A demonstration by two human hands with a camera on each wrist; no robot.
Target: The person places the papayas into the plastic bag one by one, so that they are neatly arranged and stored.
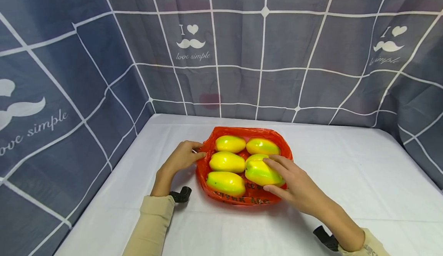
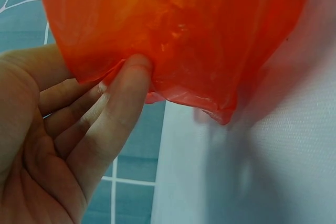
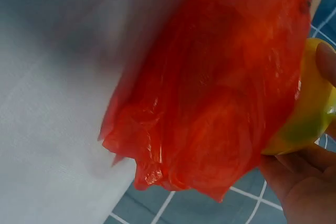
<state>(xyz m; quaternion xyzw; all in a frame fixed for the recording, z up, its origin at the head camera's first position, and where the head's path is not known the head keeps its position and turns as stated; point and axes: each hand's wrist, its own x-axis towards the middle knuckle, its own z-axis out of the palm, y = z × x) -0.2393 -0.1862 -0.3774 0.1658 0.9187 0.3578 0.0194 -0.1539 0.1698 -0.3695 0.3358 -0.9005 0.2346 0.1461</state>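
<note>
I see my right hand (image 1: 294, 186) curled around a yellow-green fruit (image 1: 262, 172) in the red bag (image 1: 247, 198) on the white tabletop (image 1: 346, 179). My left hand (image 1: 181, 158) pinches the bag's left edge. Four more fruits (image 1: 226, 162) lie inside.

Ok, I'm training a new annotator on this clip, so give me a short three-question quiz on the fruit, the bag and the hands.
1. How many yellow-green fruits lie in the orange plastic bag?
2. True or false: the left hand holds one of the fruits.
3. What does the right hand hold? A) the near right fruit B) the bag's rim C) nothing

Key:
1. Six, in two columns; the fruit in the right hand largely hides the one behind it.
2. False; it pinches the bag's left edge.
3. A
</note>
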